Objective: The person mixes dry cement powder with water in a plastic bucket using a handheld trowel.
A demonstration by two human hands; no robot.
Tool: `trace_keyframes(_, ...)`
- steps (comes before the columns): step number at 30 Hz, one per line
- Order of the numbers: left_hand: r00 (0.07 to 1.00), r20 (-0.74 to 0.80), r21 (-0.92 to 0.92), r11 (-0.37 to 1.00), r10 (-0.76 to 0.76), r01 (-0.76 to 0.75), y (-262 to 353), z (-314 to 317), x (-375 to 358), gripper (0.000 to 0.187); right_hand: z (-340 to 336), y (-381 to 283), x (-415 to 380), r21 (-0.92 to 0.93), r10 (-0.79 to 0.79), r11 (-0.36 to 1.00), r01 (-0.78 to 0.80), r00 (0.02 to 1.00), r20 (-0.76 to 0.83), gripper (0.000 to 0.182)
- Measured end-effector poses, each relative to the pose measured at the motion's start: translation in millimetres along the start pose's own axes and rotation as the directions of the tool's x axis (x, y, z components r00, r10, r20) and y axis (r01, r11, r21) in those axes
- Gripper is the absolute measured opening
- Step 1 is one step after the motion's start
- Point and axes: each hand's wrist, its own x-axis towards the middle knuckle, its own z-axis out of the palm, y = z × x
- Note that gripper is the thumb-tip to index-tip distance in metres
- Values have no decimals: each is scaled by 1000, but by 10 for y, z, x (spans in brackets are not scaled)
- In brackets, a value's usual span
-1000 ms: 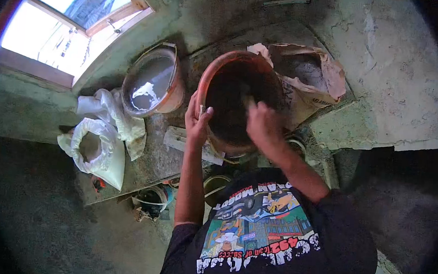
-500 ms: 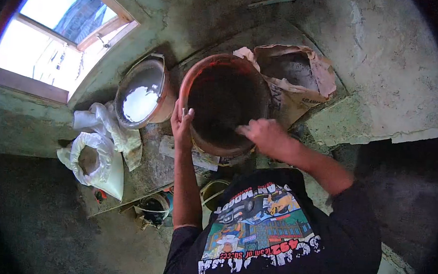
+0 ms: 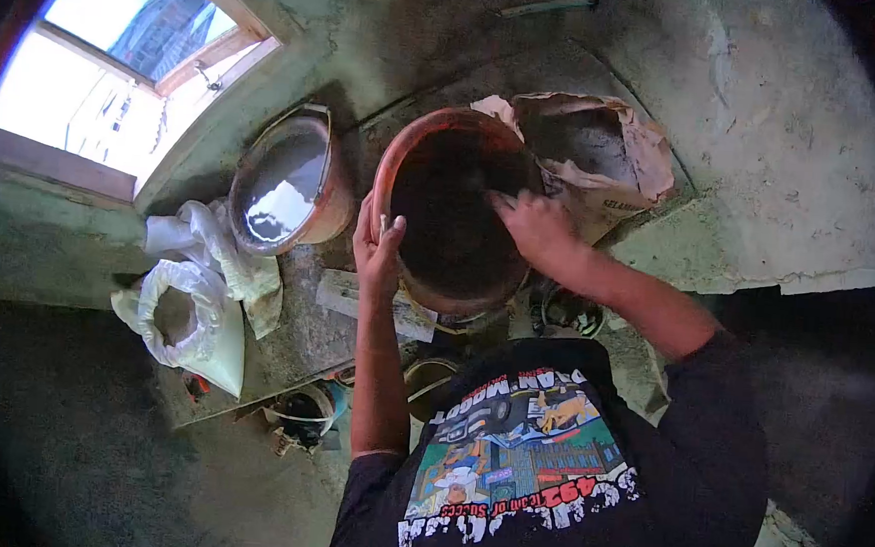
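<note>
Left hand (image 3: 379, 252) closed on bucket (image 3: 391, 167) rim; right hand (image 3: 542, 230) partly curled at its opening, grasp indeterminable. Slipping rim hold could shift bucket against paper sack (image 3: 617, 206).

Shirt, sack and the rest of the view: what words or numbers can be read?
"SELAMA": paper sack, ending unclear.
"AN MOGOT": black shirt, start unclear.
"492 Team of Succes": same shirt, ending unclear.
The shirt's small print and big white bottom letters are too blurred to read.
</note>
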Motion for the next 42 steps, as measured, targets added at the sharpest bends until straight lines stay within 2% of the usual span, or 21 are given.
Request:
trace_keyframes(1,1000,-16,-19,1000,-12,12,3,19,5,58,-8,-23,-29,-3,-8,1000,8,1000,-2,44)
trace_keyframes(3,1000,-21,-5,1000,-13,13,37,49,10,57,-54,-117,-121,16,10,1000,-15,971,240,42)
trace_keyframes(4,1000,-20,12,1000,-17,17,49,49,12,57,-135,-165,-147,99,17,994,-46,960,280,36)
trace_keyframes(5,1000,-21,11,1000,-14,15,47,47,14,57,-161,-202,-176,97,17,994,-46,960,278,36)
trace_keyframes(7,1000,-28,-47,999,1,-2,30,75,21,57,-233,-237,-233,285,-86,958,-24,927,366,31)
trace_keyframes(8,1000,-26,-50,999,0,-2,30,75,17,57,-286,-285,-248,370,-35,921,-121,920,389,26)
trace_keyframes(9,1000,-20,-31,1000,-3,3,40,58,18,57,-262,-305,-267,369,-32,921,-125,920,390,26)
trace_keyframes(11,1000,-12,-17,1000,-3,3,32,50,28,57,-187,-314,-293,558,-12,787,-264,897,441,30)
trace_keyframes(12,1000,-22,1,1000,-2,2,10,46,23,57,-182,-315,-322,555,-9,788,-266,897,442,30)
trace_keyframes(14,999,-32,24,1000,-3,4,-8,30,-2,57,-170,-356,-401,730,-42,646,-222,945,325,38)
trace_keyframes(19,999,-35,-11,1000,22,-23,-5,30,-11,56,-735,-384,-507,738,-12,641,-211,958,285,49)
trace_keyframes(21,999,-49,-37,999,-10,8,12,38,-26,56,-769,-347,-555,670,-28,700,-249,927,374,47)
trace_keyframes(25,995,-75,-67,996,-61,56,-1,11,-53,57,-501,-210,-478,591,8,755,-282,906,422,45)
trace_keyframes(27,996,-74,-31,999,-47,44,-33,-7,-87,57,-252,-97,-408,590,31,751,-296,909,416,43)
trace_keyframes(28,997,-67,0,999,-32,32,-43,-18,-100,58,-196,-56,-359,642,54,715,-278,937,345,41)
trace_keyframes(29,997,-70,3,1000,-29,30,-45,-36,-94,58,-180,-22,-313,644,50,715,-273,938,343,41)
trace_keyframes(31,999,-14,-20,999,-40,39,-33,-85,-87,58,-262,-12,-221,554,78,774,-306,915,395,41)
trace_keyframes(34,1000,-4,-12,1000,7,-7,-30,-97,-81,58,-295,-19,-199,467,80,851,-240,938,337,42)
trace_keyframes(38,1000,-24,-2,1000,16,-16,-44,-31,-112,57,-441,-31,-204,459,96,854,-245,941,323,42)
trace_keyframes(40,999,-37,-17,999,27,-28,-9,31,-120,56,-587,-51,-212,465,178,841,-278,952,247,41)
trace_keyframes(42,998,-41,-16,999,42,-42,29,107,-137,53,-490,-45,-139,465,207,832,-301,948,244,39)
